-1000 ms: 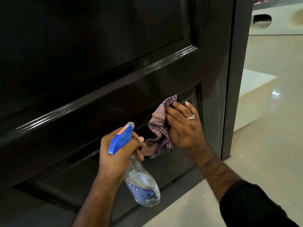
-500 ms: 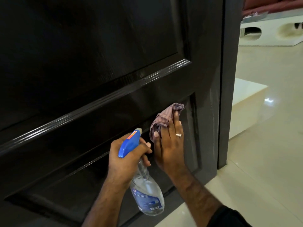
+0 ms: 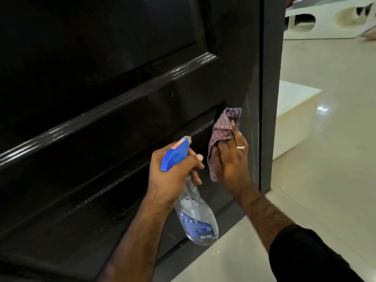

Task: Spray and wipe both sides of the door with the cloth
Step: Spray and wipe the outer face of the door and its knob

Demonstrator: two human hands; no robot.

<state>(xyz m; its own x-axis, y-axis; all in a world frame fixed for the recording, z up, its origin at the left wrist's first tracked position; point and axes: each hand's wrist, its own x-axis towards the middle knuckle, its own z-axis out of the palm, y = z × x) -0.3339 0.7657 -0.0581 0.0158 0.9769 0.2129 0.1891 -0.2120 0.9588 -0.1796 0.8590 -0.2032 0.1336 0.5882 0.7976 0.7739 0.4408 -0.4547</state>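
my right hand (image 3: 231,159) presses the bunched checked cloth (image 3: 223,129) flat against the dark door (image 3: 122,98) near its open edge, low on the panel, while my left hand (image 3: 173,176) grips the spray bottle (image 3: 193,212) just beside it, nozzle toward the wood. to wipe well, i judge, i should keep my palm flat and work the cloth into the panel's recessed corner.
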